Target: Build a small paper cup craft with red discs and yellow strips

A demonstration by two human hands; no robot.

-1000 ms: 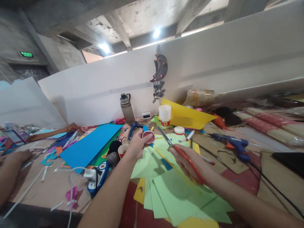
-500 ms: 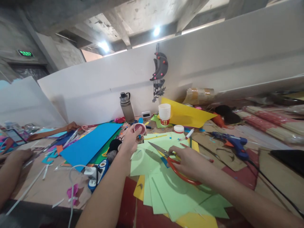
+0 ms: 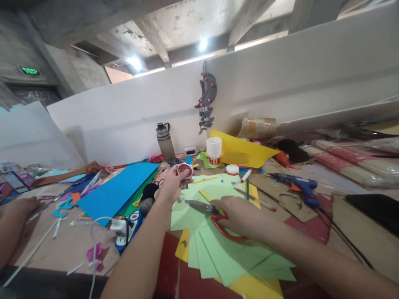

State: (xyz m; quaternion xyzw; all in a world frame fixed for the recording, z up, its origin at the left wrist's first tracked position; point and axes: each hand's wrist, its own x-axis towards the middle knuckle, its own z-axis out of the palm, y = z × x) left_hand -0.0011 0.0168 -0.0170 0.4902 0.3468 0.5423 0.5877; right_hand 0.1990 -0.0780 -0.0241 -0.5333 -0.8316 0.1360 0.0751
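Note:
My left hand (image 3: 174, 180) holds up a small round piece (image 3: 185, 170) with a white rim and a dark red face, pinched between thumb and fingers. I cannot make out exactly what it is. To its right, my right hand (image 3: 232, 211) grips scissors (image 3: 199, 206) with orange-red handles, over a spread of light green paper sheets (image 3: 215, 249). The blades lie together and point left, just below the round piece and apart from it. A yellow pencil-like stick (image 3: 204, 195) rests behind the blades. A white lid-like disc (image 3: 232, 169) sits beyond the right hand.
Stacked paper cups (image 3: 214, 150) and a grey bottle (image 3: 165, 143) stand at the back. Blue card (image 3: 118, 191) and a power strip (image 3: 127, 232) lie left. A glue gun (image 3: 299, 187) with its cord lies right. Another person's hand (image 3: 21, 207) rests at far left.
The scissors have moved left toward the round piece, and their blades have closed from apart to together. My left hand has shifted slightly right. The view has turned a little.

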